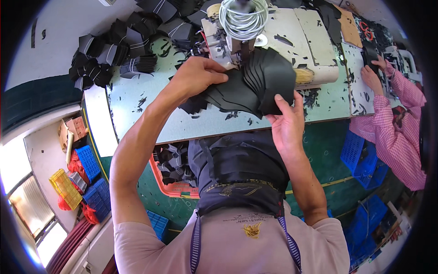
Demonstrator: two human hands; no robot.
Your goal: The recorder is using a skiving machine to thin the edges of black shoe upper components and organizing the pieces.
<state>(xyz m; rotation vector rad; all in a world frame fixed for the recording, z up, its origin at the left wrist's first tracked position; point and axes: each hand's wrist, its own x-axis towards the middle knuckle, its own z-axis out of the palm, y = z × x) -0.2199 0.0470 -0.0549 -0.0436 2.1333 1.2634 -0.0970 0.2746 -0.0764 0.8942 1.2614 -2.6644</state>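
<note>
Under the head of a bench machine (239,43), which looks like a sewing or skiving machine, lies a fanned stack of thin black sheet pieces (273,75). My right hand (288,118) grips the stack's near right edge, thumb on top and fingers behind. On the other side, my left hand (194,80) is closed at the left end of the black pieces, close to the machine head. Its thumb rests on the top piece, while the machine and the hand itself partly hide the other fingertips.
Tied bundles of black pieces (137,66) crowd the table's back left. Black scraps litter the pale tabletop (150,116). A coil of wire (244,18) hangs above the machine. Below the table stands a red crate (171,187) of black pieces. At right, a co-worker's hands (374,75) handle something dark.
</note>
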